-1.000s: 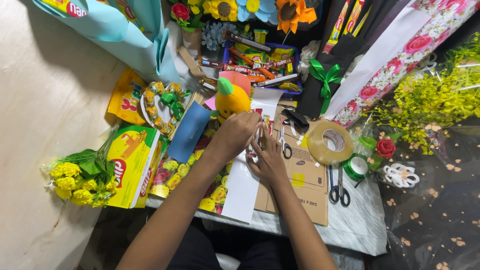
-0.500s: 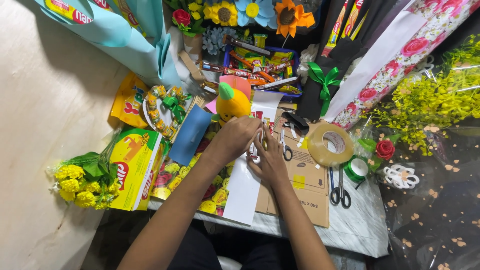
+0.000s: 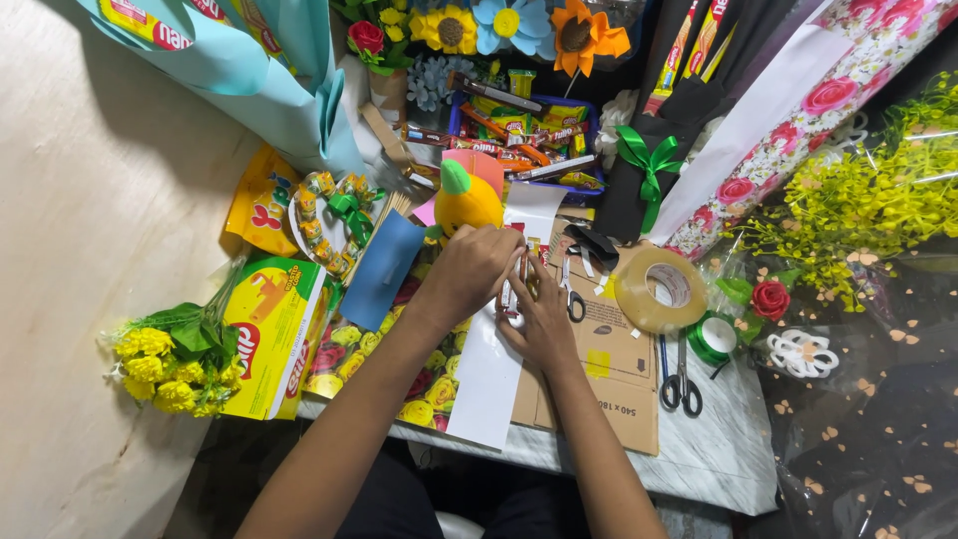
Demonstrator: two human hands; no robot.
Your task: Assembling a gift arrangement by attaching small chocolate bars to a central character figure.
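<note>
Both hands met at the middle of the crowded table (image 3: 718,459). The left hand (image 3: 474,269) curled over a small red-and-white wrapped item (image 3: 516,291), fingers clenched round its top, and the right hand (image 3: 539,314) pinched it from below. That item sat just above the long white paper strip (image 3: 484,384), beside the flat brown cardboard (image 3: 609,369).

Packages next: a yellow-and-green box (image 3: 271,334) with red lettering lay flat at the left edge, touching a bunch of yellow flowers (image 3: 165,359). Above it was a yellow snack bag (image 3: 259,205), and next to that a ring of wrapped sweets (image 3: 324,225) tied with a green bow. A blue tray (image 3: 519,125) at the back held a jumble of wrapped bars and packets, too many to count. An orange plush toy (image 3: 464,200) with a green top stood just behind the left hand.

To the right, one roll of clear tape (image 3: 659,289) rested on the cardboard and one smaller green roll (image 3: 711,339) lay close by. Two pairs of scissors (image 3: 679,384) showed, one near the right hand, one below the tape. One green ribbon bow (image 3: 647,160) sat on black wrapping.
</note>
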